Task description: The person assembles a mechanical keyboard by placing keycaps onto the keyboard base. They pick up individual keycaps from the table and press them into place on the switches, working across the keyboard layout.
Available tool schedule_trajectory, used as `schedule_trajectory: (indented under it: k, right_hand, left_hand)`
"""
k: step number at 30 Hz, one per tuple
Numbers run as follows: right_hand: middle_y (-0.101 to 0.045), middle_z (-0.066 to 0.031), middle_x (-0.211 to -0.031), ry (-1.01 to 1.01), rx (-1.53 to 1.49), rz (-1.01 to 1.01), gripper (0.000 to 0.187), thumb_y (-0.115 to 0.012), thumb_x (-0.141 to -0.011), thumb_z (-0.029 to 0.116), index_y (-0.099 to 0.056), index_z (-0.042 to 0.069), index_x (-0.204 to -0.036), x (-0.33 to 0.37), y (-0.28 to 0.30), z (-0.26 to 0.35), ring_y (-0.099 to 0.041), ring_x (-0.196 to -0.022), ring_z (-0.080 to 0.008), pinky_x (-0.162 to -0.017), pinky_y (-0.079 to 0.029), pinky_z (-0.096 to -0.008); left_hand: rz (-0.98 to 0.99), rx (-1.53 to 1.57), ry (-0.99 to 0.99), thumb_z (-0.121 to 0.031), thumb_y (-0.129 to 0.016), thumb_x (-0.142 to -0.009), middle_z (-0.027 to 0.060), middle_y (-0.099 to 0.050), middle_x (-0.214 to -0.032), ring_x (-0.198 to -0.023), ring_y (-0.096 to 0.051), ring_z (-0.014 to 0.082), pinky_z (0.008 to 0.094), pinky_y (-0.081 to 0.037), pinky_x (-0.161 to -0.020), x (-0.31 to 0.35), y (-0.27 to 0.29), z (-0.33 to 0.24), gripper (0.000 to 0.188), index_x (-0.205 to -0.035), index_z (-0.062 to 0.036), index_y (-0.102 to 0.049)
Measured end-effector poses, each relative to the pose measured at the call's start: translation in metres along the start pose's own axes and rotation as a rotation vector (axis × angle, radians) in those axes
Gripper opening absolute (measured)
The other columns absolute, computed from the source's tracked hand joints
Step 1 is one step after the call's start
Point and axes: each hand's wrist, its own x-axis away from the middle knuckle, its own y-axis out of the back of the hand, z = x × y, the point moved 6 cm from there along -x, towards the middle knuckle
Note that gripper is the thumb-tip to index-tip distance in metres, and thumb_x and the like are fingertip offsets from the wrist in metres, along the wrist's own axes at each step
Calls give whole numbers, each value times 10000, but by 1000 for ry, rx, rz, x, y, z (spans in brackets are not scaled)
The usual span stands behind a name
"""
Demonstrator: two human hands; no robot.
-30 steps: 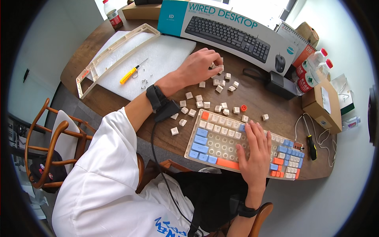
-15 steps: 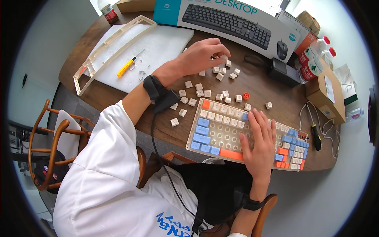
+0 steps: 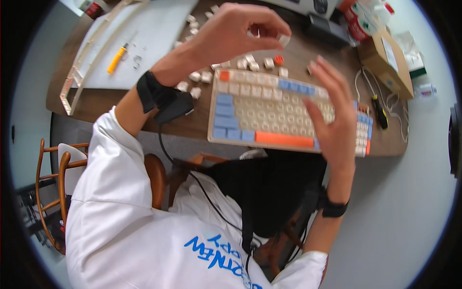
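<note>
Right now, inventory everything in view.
Table: one, brown, centre
Keyboard: one, cream, blue and orange, near table edge
Pale keycap: one, off-white, upper centre, blurred
Loose keycaps: many, off-white, mostly beyond keyboard
Round piece: one, orange-red, beyond keyboard
Foam sheet: one, white, table's left
Frame: one, cream, over foam sheet
Yellow screwdriver: one, yellow, on foam sheet
Dark screwdriver: one, black and yellow, right of keyboard
Black block: one, black, upper right
Cardboard box: one, brown, far right
Bottles: count unclear, red-labelled, upper corners
Chair: one, brown, far left
Left hand: one, bare, pinching pale keycap
Right hand: one, bare, over keyboard's right
</note>
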Motion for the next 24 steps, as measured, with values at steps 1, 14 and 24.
schedule_trajectory:
  k: [1, 14, 24]
  right_hand:
    - [-626, -127, -1484, 51, 37, -17, 551, -781, -900, 1, -659, 98, -1429, -6, 6, 2, -637, -1312, -350, -1074, -529, -422]
    - [-745, -76, -967, 43, -118, -87, 350, -815, -852, -47, -760, 39, -1187, -13, -13, 13, -756, -853, -189, -765, -600, -305]
    - [-671, -66, -985, -149, -6, 34, 284, -836, -820, -32, -818, 48, -1092, 9, -32, -15, -674, -870, -211, -728, -546, -320]
  left_hand:
    - [-29, 15, -41, -59, -829, -905, 22, -733, -894, -800, -685, 108, 260, -570, -736, 0, -7, -13, 226, -1126, -38, -787]
    - [224, 159, 154, -94, -828, -908, 72, -739, -858, -800, -732, 163, 293, -598, -752, 12, -21, -51, 169, -1039, -12, -761]
    - [216, -62, 76, -102, -747, -967, 118, -737, -937, -848, -723, 279, 383, -574, -739, 22, -20, -25, 113, -1011, 2, -743]
